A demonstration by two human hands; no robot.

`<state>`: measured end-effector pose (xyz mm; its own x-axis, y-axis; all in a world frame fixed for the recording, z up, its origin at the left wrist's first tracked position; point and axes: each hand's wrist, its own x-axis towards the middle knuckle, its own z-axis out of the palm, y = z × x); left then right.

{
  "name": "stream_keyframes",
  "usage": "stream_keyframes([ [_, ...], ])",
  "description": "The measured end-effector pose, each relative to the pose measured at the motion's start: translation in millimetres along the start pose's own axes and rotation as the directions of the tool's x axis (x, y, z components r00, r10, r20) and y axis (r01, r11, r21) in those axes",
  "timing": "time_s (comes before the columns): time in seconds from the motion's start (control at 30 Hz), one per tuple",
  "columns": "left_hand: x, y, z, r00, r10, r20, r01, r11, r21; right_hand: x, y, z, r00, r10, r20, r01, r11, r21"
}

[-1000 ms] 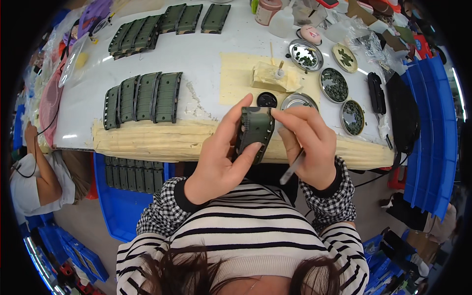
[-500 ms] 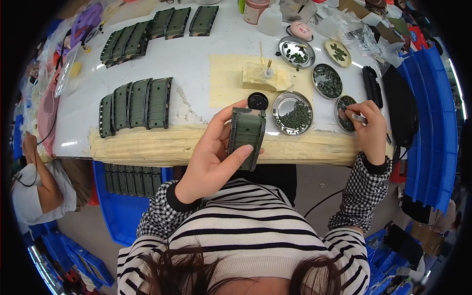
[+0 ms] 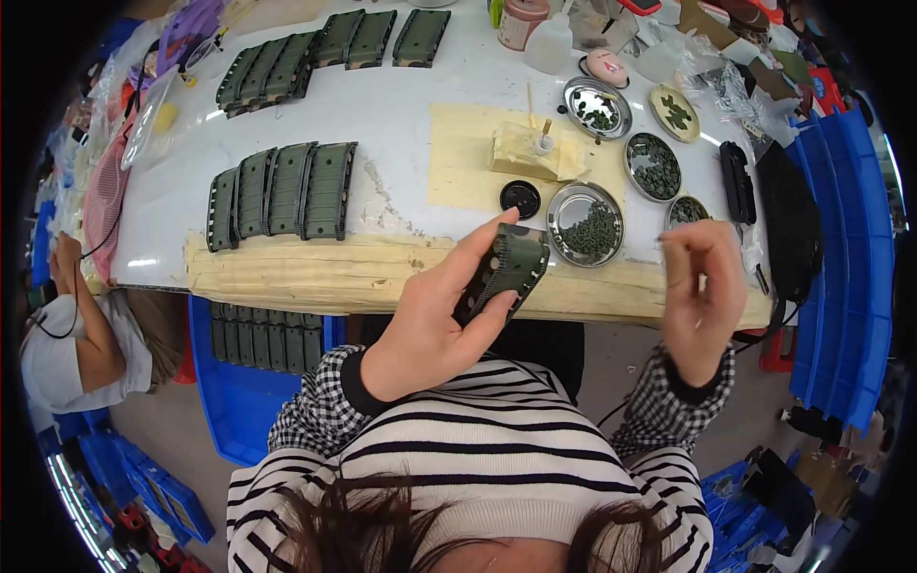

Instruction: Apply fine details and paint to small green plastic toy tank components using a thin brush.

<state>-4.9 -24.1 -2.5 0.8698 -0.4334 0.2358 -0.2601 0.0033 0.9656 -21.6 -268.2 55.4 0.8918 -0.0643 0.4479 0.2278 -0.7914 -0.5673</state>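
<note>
My left hand [image 3: 420,320] grips a dark green, curved, ridged part [image 3: 523,265] with toothed edges, held tilted above the table's front edge. The thumb presses its face and the fingers pass behind it. To the right, my right hand [image 3: 707,291] is closed with thumb and forefinger pinched. It is blurred, and what lies in the fingers is too small to name. Beyond it a small dish [image 3: 690,207] of green bits shows partly. A round metal dish [image 3: 611,256] of small green pieces and a black round cap [image 3: 520,198] lie past the held part.
Similar green parts [image 3: 325,191] lie in rows at left and at the back [image 3: 422,38]. A taped block [image 3: 535,151] stands mid-table, with more dishes [image 3: 654,134] beyond. Below left, a blue bin [image 3: 229,411] holds more parts. Another person's arm [image 3: 91,325] shows at far left.
My right hand has drawn back from the small dish, toward me and slightly left. My left hand has shifted right and turned the green part to a steeper tilt. The view has shifted slightly.
</note>
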Motion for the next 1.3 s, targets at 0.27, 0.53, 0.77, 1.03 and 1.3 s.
stream_keyframes([
  [0.27, -3, 12, -1, 0.995, 0.102, 0.022, -0.104, 0.963, 0.247, 2, -45, 67, 0.983, -0.182, 0.004, 0.17, 0.927, 0.333],
  [0.53, -1, 11, 0, 0.995, 0.097, 0.026, -0.1, 0.962, 0.252, -4, -43, 74, 0.964, -0.252, -0.083, 0.262, 0.953, 0.149],
  [0.77, -3, 10, 0, 0.994, 0.11, 0.01, -0.108, 0.95, 0.294, -7, -41, 75, 0.952, -0.305, -0.035, 0.306, 0.937, 0.167],
  [1.03, -3, 10, -2, 0.993, 0.115, 0.027, -0.117, 0.924, 0.365, -4, -37, 73, 0.921, -0.39, 0.008, 0.38, 0.901, 0.208],
  [1.3, 4, 12, -7, 1.0, 0.015, 0.005, -0.016, 0.979, 0.201, 5, -32, 61, 0.949, -0.312, 0.051, 0.285, 0.914, 0.29],
])
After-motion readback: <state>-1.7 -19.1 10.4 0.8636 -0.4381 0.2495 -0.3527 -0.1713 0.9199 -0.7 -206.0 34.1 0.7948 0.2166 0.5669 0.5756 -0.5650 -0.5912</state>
